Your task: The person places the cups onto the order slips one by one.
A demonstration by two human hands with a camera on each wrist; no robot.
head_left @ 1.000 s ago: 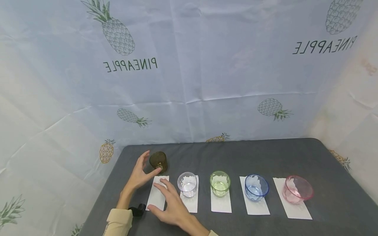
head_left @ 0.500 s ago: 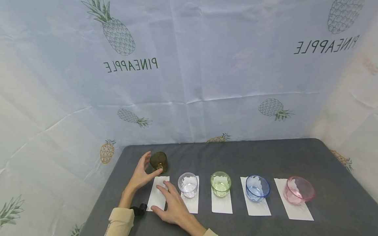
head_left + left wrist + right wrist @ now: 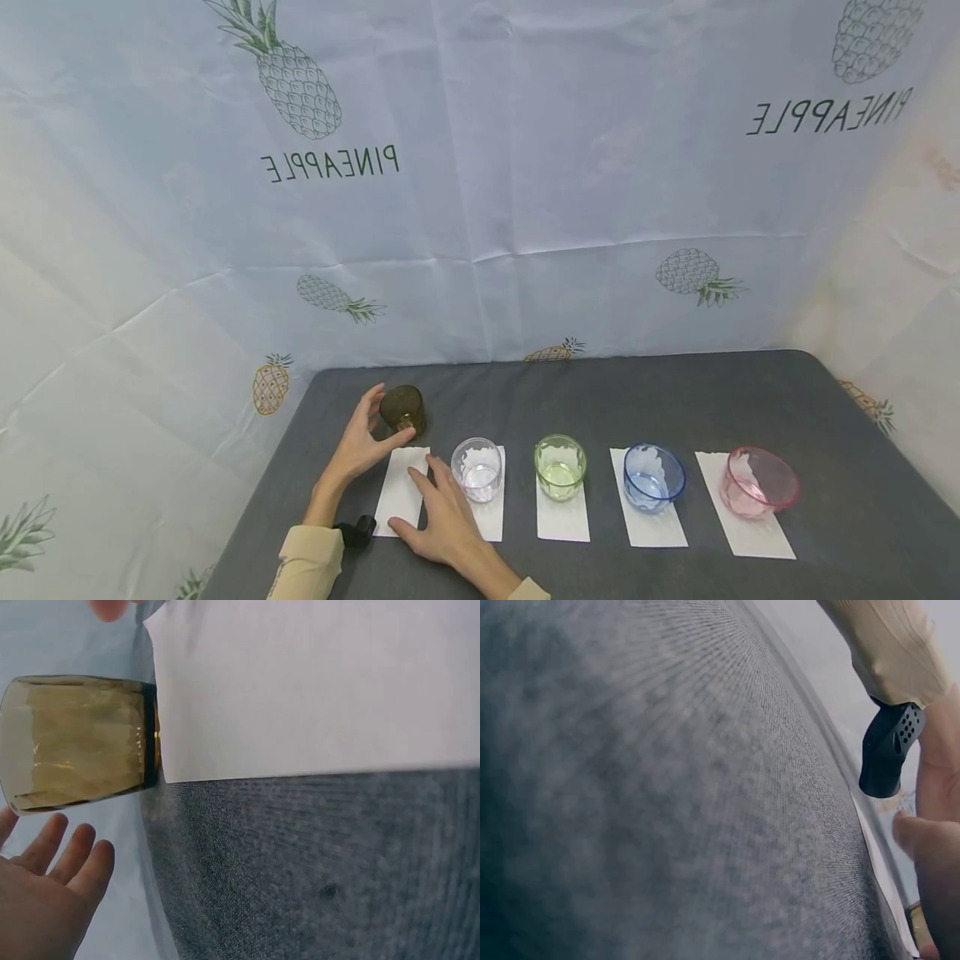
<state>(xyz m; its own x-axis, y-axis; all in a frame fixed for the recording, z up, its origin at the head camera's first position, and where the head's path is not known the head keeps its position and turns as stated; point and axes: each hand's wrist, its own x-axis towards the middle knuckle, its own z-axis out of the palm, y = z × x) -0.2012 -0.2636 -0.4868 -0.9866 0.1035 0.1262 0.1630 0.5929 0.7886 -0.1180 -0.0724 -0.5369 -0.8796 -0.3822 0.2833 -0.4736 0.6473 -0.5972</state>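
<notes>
An amber-brown glass [image 3: 402,407] stands at the table's far left, just behind a white paper strip [image 3: 396,496]. My left hand [image 3: 360,446] curves loosely about it, thumb on the near side and fingers on the left. In the left wrist view, a gap shows between the fingers and the tumbler-shaped glass [image 3: 86,742]; whether any fingertip touches is unclear. My right hand [image 3: 447,525] hovers with spread fingers by that strip's right edge, left of a clear glass [image 3: 477,477], holding nothing. The right wrist view shows only part of this hand [image 3: 937,851].
Green [image 3: 559,471], blue [image 3: 652,482] and pink [image 3: 757,483] glasses stand rightward in a row, each on a paper strip. A grey cloth [image 3: 600,396] covers the table. A pineapple-print curtain [image 3: 480,208] hangs behind. A black wrist camera [image 3: 358,532] sits at my left wrist.
My right hand has shifted slightly to the right, toward the clear glass. The left hand stays almost still around the amber glass, and no glass has moved on the table.
</notes>
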